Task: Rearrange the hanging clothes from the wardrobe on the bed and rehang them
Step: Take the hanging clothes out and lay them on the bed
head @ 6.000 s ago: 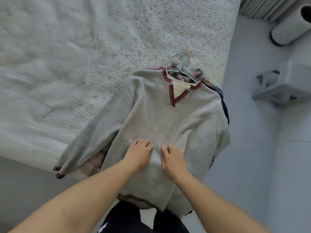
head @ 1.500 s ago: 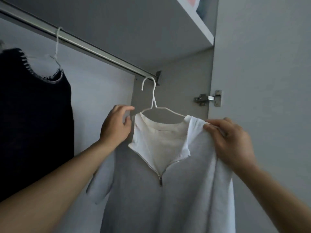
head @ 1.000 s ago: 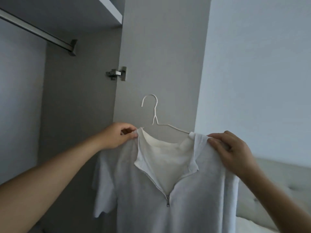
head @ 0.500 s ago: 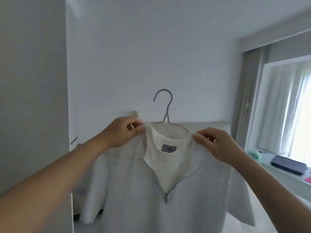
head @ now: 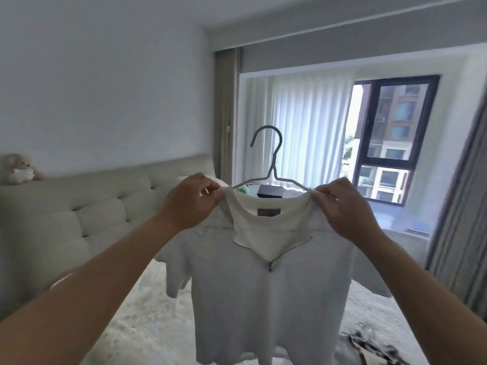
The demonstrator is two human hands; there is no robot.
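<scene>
A light grey short-sleeved zip-neck shirt (head: 266, 293) with a cream inner layer hangs on a thin wire hanger (head: 271, 164), held up in front of me above the bed (head: 137, 320). My left hand (head: 189, 204) pinches the shirt's left shoulder at the hanger's end. My right hand (head: 342, 209) pinches the right shoulder the same way. The hanger's hook points up, free of any rail. A pile of earlier clothes on hangers (head: 374, 349) lies on the bed at the lower right, mostly hidden by the shirt. The wardrobe is out of view.
A padded beige headboard (head: 79, 214) runs along the left wall, with a small plush toy (head: 19, 168) on top. Ahead are a window (head: 395, 143) with white curtains (head: 305, 127) and a sill holding a dark flat object (head: 270, 191). A grey curtain (head: 463, 219) hangs at the right.
I have turned from the wardrobe to face the bed and window, carrying the shirt on its hanger off the rail. Both hands keep their pinch on the shoulders.
</scene>
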